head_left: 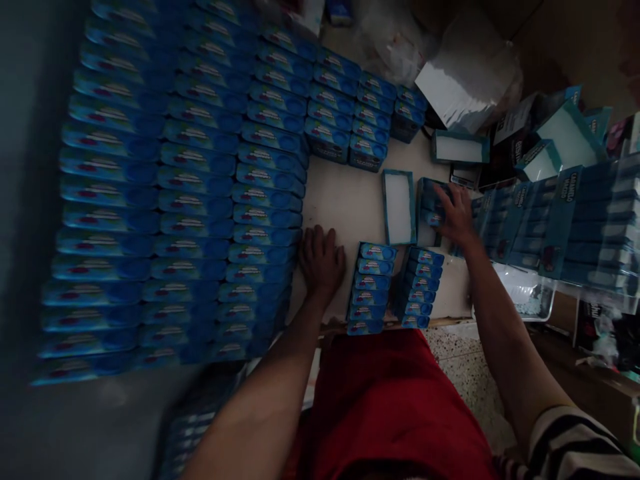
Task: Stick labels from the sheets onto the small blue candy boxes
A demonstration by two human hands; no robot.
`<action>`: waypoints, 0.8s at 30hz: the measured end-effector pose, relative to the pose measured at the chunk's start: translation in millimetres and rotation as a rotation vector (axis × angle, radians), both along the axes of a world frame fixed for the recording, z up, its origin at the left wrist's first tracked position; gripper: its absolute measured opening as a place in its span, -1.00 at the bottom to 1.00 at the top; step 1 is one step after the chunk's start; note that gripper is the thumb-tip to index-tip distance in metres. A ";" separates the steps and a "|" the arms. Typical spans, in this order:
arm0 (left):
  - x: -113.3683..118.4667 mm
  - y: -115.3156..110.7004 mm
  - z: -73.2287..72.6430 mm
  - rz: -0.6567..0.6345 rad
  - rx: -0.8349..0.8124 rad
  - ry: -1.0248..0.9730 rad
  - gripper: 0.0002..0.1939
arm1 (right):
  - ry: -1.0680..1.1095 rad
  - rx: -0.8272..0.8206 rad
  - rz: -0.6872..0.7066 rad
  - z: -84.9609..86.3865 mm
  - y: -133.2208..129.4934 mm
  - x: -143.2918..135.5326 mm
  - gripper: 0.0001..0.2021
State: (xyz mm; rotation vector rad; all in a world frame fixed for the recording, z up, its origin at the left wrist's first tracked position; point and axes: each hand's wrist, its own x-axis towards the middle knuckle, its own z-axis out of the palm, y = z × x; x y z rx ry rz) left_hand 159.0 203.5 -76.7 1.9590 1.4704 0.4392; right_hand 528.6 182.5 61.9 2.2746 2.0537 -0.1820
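My left hand (323, 263) lies on the pale tabletop (340, 200), fingers spread, beside the right edge of many rows of small blue packs (195, 200). Over an open teal box (427, 235) is my right hand (454, 212), its fingers bent around or against blue packs (431, 200) inside; the fingertips are partly hard to make out. Left of that box stands another teal box (399, 207) with a white inside and nothing visible in it. Two short columns of blue packs, one (371, 287) and another (421, 287), stand near the table's front edge.
A teal and white box (460, 147) lies behind my right hand. Clear-wrapped teal boxes (560, 220) are stacked at the right, above a clear tray (537, 300). More opened boxes (570, 140), a white sheet (460, 80) and plastic bags (395, 40) sit at the back.
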 end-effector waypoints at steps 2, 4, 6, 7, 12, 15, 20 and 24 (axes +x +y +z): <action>-0.3 -0.5 -1.3 -0.008 -0.006 0.016 -0.41 | 0.070 0.008 0.040 -4.6 12.3 13.3 0.04; -0.7 -1.0 -2.4 -0.015 -0.012 0.031 -0.41 | 0.146 0.033 0.035 -10.2 28.1 26.4 0.09; -1.0 -1.3 -3.3 -0.017 -0.009 0.053 -0.40 | 0.205 0.071 -0.014 -14.5 43.6 34.2 0.11; -1.1 -1.3 -3.5 -0.017 -0.007 0.065 -0.40 | 0.223 0.091 -0.041 -15.7 49.6 35.0 0.13; -0.7 -0.2 -1.8 -0.021 -0.041 0.080 -0.40 | 0.234 0.177 -0.104 -16.6 48.7 16.4 0.07; 0.0 0.2 0.9 -0.016 -0.062 0.093 -0.39 | 0.228 0.195 -0.139 -21.1 36.4 14.0 0.04; 0.7 -0.4 1.2 0.000 -0.080 0.074 -0.39 | 0.282 0.310 -0.259 -32.3 31.2 34.9 -0.11; -0.7 1.5 -4.7 0.016 -0.074 0.049 -0.41 | 0.424 0.421 -0.512 -43.9 18.7 20.8 -0.34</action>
